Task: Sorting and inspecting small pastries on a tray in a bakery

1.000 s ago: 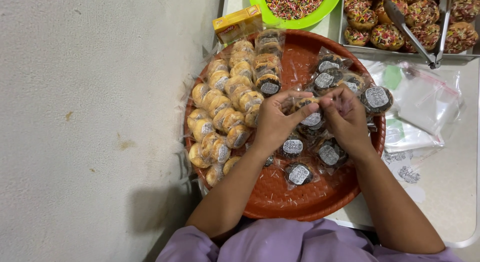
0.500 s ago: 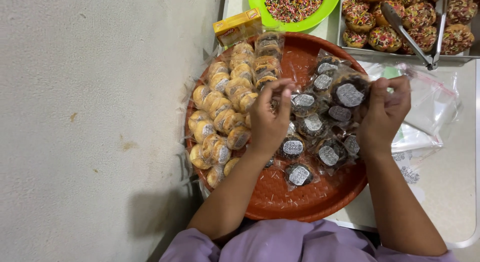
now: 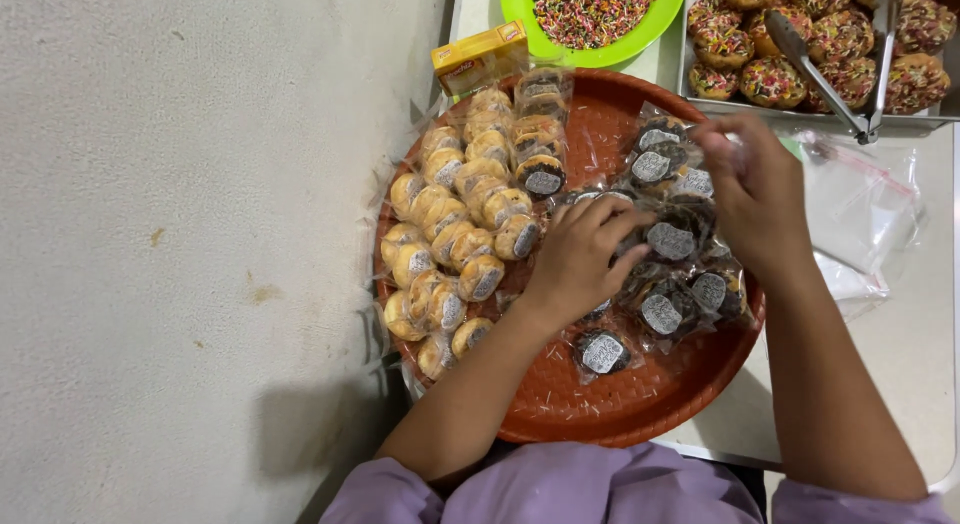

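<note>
Two hands work over the round tray [image 3: 640, 414] in front of you: your left hand [image 3: 585, 259] lies curled, fingers together, on the dark wrapped cakes [image 3: 672, 242] near the tray's middle, pressing down on one or two of them, though you cannot tell whether it actually grips any. Your right hand [image 3: 755, 194] hovers over the right side of the same dark pile, fingers bunched; whether it pinches a wrapper is hidden by its own back. Those dark cakes sit in clear film, each with a small round label, crowded on the tray's right half, while golden wrapped cakes [image 3: 460, 244] fill the left half in rows. Judge these pieces as light, soft and easily crushed, with slick, crinkly film that slides under a fingertip; take one by the sides of the cake or by the loose wrapper edge, not by squeezing its top. Beyond the tray stand a yellow box [image 3: 480, 59], a green plate [image 3: 655, 39] of sprinkles, and a metal pan [image 3: 700, 102] of sprinkled doughnuts with tongs [image 3: 830, 79] lying across it. Clear bags [image 3: 860, 209] lie on the desk [image 3: 910, 374] to your right, just beside the tray.
</note>
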